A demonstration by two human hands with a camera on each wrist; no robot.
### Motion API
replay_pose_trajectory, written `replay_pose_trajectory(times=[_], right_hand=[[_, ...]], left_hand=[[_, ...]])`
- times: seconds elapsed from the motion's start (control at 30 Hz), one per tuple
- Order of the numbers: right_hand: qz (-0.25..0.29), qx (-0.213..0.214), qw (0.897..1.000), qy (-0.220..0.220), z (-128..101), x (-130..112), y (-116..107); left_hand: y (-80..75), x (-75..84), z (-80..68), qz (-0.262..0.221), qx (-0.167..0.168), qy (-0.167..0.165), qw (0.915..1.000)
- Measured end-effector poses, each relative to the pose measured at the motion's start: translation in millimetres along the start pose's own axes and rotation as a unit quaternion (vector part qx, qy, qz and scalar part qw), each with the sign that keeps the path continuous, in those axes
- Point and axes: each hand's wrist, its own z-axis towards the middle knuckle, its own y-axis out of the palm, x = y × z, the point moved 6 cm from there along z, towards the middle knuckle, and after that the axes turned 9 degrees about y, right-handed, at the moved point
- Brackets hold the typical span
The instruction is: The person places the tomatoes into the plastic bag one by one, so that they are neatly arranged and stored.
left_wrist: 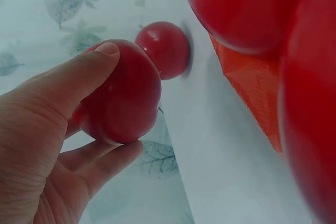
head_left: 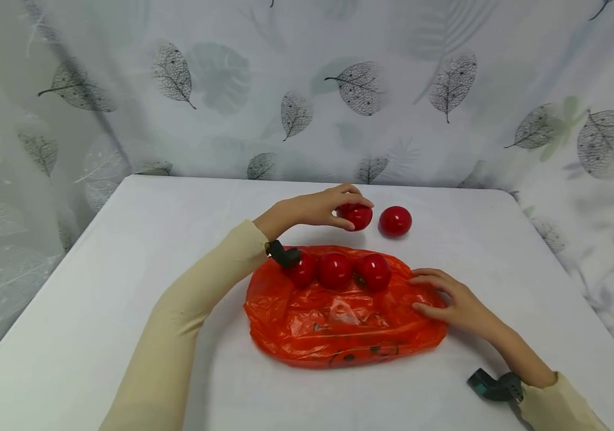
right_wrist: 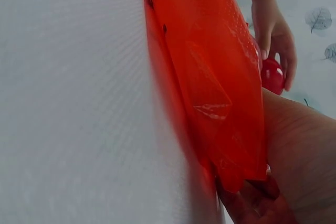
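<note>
Head view: white desk (head_left: 124, 287), orange plastic bag (head_left: 339, 323) with dark print too crumpled to read, right hand (head_left: 449, 302) flat on it. Left hand (head_left: 320, 209) pinches a tomato (head_left: 358, 216) beyond the bag; the left wrist view shows thumb (left_wrist: 79, 77) and fingers curled around it.

Left hand (head_left: 322, 209) stretched forward, thumb and fingers curled in a pinching grip; right hand (head_left: 449, 299) resting flat, fingers spread and relaxed, both forearms in cream sleeves.
</note>
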Motion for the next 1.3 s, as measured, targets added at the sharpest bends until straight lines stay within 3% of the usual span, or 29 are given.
replay_pose_trajectory(times=[0.37,0.83,1.3], right_hand=[[0.0,0.0,1.0,0.008,0.8,1.2,-4.0],[0.014,-0.001,1.0,-0.009,1.5,0.6,-2.8],[0.005,0.001,1.0,-0.008,0.0,2.2,0.4]], left_hand=[[-4.8,28.8,-18.1,-0.001,0.01,0.049,0.9987],[-4.7,55.2,-51.0,0.029,0.022,0.068,0.997],[4.3,73.8,-74.4,0.046,0.014,0.071,0.9963]])
